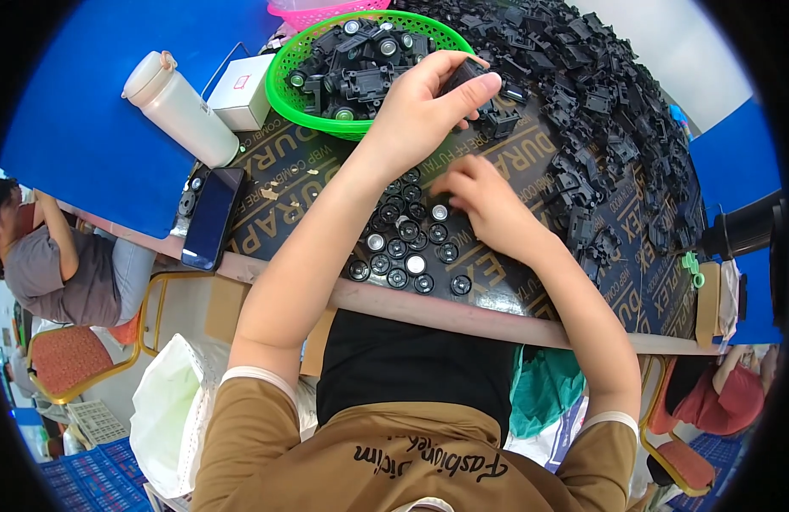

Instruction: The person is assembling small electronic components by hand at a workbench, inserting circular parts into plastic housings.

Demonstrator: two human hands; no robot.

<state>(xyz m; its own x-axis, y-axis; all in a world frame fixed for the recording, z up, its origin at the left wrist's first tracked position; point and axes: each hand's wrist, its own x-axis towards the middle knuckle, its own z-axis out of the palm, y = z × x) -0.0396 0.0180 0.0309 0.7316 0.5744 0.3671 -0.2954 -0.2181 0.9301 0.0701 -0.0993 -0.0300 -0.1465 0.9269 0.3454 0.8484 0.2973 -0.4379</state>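
Observation:
My left hand (429, 101) is raised by the right rim of the green basket (280, 101), thumb and fingers closed around a black plastic housing (464, 75). The fingers hide part of it. Below and to the right, my right hand (487, 205) hangs over the table with its fingers loosely bent and apart. No object shows in it, though its underside is hidden. Beside its fingertips lies a loose group of small black wheels (396, 248), some with silver faces, such as a silver-faced disc (415, 264). The basket holds black housings fitted with silver-centred wheels (360, 83).
A large heap of black plastic parts (595, 102) covers the table's far right. At left are a white bottle (179, 109), a white box (243, 92) and a phone (214, 218). A pink basket (330, 12) stands behind. Other people sit at both sides.

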